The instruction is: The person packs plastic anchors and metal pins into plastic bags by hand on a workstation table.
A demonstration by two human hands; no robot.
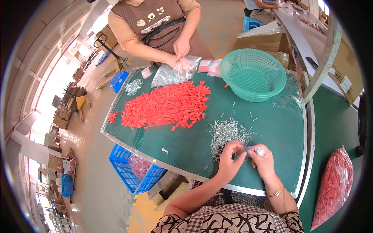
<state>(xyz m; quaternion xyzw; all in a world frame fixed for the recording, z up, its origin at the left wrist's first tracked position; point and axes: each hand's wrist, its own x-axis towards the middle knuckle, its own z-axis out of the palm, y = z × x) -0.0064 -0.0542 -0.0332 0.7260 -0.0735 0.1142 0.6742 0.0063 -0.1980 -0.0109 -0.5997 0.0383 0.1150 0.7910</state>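
My left hand [232, 161] and my right hand [263, 161] meet over the near edge of the green-topped table [155, 143]. Between them is a small clear plastic bag [260, 152], bunched up against my right fingers. The left thumb and forefinger pinch toward its other end; their tips are partly blurred. Just beyond my fingers lies a loose pile of thin silver metal pins [229, 134], with several strays scattered around it. A heap of short red plastic pieces [167, 105] spreads across the table's left half.
Opposite me a person's hands [180, 58] work in a clear bag of metal pieces [173, 73]. Nested green plastic baskets [252, 73] stand at the far right. A blue crate [132, 167] sits below the table's left edge, and a bag of red pieces [334, 186] lies at right.
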